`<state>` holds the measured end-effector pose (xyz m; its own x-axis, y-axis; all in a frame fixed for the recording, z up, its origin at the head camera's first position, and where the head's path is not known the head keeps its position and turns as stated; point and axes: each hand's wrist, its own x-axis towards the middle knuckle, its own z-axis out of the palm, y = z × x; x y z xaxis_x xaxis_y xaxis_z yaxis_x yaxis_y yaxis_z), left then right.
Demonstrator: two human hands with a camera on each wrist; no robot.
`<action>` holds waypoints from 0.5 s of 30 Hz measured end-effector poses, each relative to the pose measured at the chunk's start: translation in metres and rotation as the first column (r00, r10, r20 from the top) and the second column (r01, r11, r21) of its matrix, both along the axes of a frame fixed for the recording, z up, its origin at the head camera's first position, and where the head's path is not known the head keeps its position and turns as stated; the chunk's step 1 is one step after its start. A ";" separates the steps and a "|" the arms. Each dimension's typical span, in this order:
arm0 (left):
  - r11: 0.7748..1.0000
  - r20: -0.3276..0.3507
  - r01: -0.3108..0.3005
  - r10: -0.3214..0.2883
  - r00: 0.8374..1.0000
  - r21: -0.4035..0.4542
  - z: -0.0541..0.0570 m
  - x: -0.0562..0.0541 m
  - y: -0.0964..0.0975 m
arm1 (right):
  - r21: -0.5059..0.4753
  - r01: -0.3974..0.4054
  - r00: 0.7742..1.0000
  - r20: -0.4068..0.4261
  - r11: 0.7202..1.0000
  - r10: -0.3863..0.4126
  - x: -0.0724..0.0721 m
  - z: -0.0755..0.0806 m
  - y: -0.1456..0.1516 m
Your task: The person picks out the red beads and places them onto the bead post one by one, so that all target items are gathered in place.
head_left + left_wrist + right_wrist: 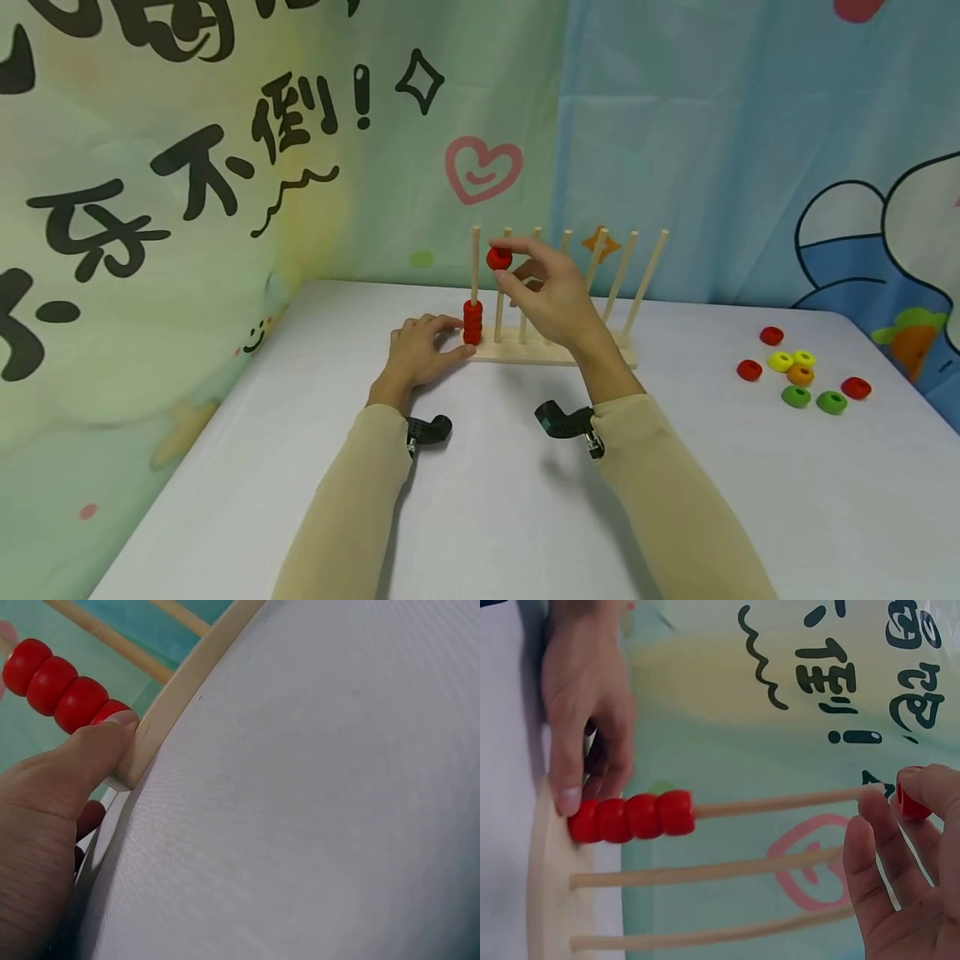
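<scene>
One white desk [487,517] carries our pale wooden seven-peg rack [525,353], our left hand [420,350] gripping its left end and our right hand [561,293] near its leftmost peg's [475,267] top. That peg holds four round red beads [472,323]; our right fingers pinch one red bead [498,258].

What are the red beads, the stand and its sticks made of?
The stand and its sticks look like bare wood: pale tan and matte. The red beads are probably painted wood, maybe plastic: they're smooth and evenly red, with a soft shine.
</scene>
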<state>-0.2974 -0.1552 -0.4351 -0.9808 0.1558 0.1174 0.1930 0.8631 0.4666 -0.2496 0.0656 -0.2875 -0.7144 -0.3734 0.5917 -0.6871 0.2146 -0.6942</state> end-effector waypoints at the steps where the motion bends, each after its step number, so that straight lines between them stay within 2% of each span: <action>1: 1.000 0.000 -0.003 0.003 1.000 0.001 0.000 0.000 0.000 | -0.004 0.001 1.000 -0.004 1.000 -0.001 0.000 0.002 -0.002; 8: 1.000 -0.012 0.005 -0.005 1.000 0.005 -0.003 -0.002 -0.002 | -0.070 -0.014 1.000 0.003 0.997 0.015 -0.010 0.010 -0.014; 15: 1.000 -0.009 0.000 0.000 1.000 0.006 -0.004 -0.003 -0.002 | -0.120 0.022 0.997 0.078 0.992 -0.013 -0.008 0.023 -0.028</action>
<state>-0.3000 -0.1569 -0.4387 -0.9797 0.1552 0.1272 0.1974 0.8601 0.4703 -0.2571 0.0377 -0.2640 -0.7653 -0.2893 0.5750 -0.6277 0.1375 -0.7662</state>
